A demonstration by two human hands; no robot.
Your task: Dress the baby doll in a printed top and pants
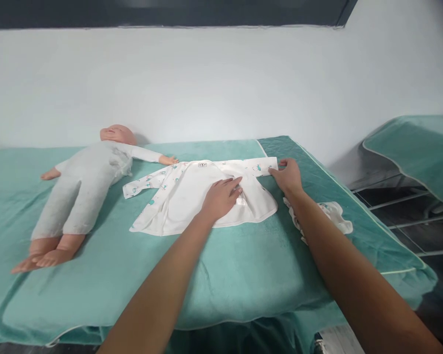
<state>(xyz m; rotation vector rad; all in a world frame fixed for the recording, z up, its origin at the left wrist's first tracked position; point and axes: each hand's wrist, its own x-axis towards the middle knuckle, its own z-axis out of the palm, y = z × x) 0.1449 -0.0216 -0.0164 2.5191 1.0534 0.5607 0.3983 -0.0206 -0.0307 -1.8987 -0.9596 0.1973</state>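
A white baby shirt [195, 196] with a small teal and pink print lies spread out, its front open and both sleeves stretched sideways. My left hand [221, 197] rests on the shirt's right front panel, palm down, fingers extended. At the cuff of the right-hand sleeve, my right hand [288, 178] pinches the fabric edge between thumb and fingers. Partly behind my right forearm is a crumpled white printed cloth [335, 216]. To the left lies a baby doll [90, 169] in a white body suit, face up, one of its hands close to the shirt's collar side.
Green fabric [243, 275] covers the bed under everything, with a darker green section at the right. Further right are metal bed-frame bars [398, 201] and another green-covered surface [421, 147]. A white wall [206, 88] stands behind the bed.
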